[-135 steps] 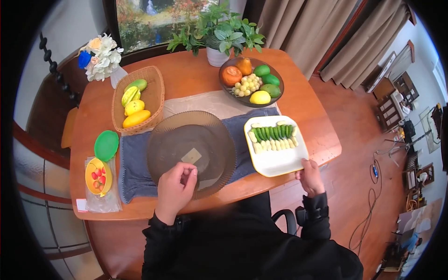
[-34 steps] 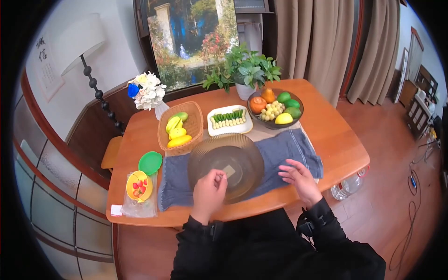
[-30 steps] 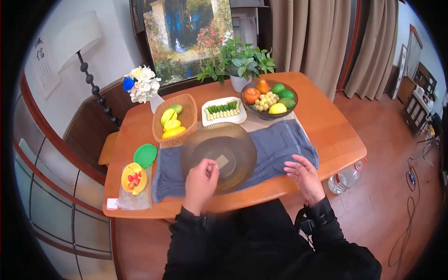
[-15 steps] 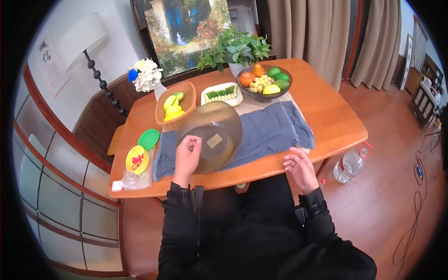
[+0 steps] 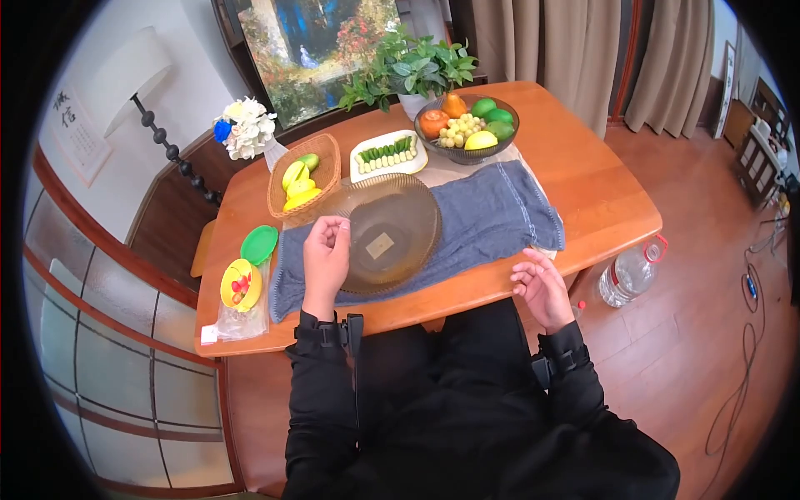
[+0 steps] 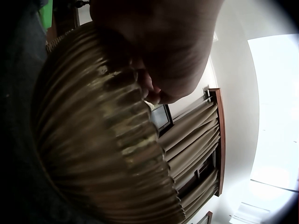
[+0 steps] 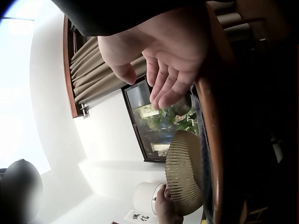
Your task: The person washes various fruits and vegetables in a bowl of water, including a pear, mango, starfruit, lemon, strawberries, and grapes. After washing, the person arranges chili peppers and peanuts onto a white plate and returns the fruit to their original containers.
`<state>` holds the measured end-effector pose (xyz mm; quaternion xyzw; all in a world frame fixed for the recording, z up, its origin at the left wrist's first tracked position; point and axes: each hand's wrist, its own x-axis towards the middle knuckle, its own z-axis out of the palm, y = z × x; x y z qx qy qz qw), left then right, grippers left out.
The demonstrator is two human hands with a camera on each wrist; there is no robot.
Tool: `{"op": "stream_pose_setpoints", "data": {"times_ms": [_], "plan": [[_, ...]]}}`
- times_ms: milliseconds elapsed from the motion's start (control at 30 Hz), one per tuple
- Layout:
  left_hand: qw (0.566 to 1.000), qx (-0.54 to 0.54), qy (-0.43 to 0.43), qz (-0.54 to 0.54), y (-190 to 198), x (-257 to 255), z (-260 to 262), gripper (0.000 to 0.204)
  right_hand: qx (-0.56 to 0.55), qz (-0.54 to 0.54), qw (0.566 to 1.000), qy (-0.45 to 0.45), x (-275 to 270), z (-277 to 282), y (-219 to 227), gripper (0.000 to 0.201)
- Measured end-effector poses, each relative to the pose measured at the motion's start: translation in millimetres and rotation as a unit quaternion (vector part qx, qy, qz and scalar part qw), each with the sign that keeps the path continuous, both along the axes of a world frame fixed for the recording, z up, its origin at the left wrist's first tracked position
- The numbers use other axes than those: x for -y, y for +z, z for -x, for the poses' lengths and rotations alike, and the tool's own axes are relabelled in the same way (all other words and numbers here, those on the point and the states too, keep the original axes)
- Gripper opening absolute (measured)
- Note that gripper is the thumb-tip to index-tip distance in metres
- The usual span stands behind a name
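Note:
In the head view, my left hand (image 5: 327,260) pinches the left rim of a large brown ribbed glass bowl (image 5: 412,237). A small pale label shows on the bowl's base. The bowl is over a blue-grey towel (image 5: 500,204), and its ribbed outer side (image 7: 180,172) shows in the right wrist view. The scalloped edge (image 6: 126,140) fills much of the left wrist view, where the fingertips are mostly hidden. My right hand (image 5: 543,290) hovers at the table's front edge, its fingers loosely bent around nothing. Behind the bowl lies a white tray (image 5: 360,171) with rows of green and pale pieces.
A wicker basket (image 5: 331,162) of yellow and green fruit stands back left. A dark fruit bowl (image 5: 433,152) is back right, near a potted plant (image 5: 417,67). At left are a green lid (image 5: 259,244) and yellow bowl (image 5: 227,293). A bottle (image 5: 627,279) stands on the floor.
Earlier my right hand held the white tray at the table's right; it now lies at the back, released. Lately, the left hand has shifted the glass bowl left, while the right hand stays near the edge.

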<state>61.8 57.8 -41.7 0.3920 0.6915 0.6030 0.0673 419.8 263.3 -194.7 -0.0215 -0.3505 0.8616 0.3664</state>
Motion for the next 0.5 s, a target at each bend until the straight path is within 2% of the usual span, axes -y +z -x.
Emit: {"op": "stream_pose_setpoints", "data": {"times_ms": [300, 500], "plan": [[0.999, 0.021, 0.000, -0.033, 21.8, 19.0, 4.2, 0.011, -0.016, 0.008, 1.000, -0.003, 0.4, -3.3, -4.3, 0.050], [0.996, -0.026, 0.071, -0.054, 27.7, 62.9, 25.4, 0.014, -0.023, 0.023, 0.999, 0.004, -2.2, -3.4, -3.6, 0.050]]}}
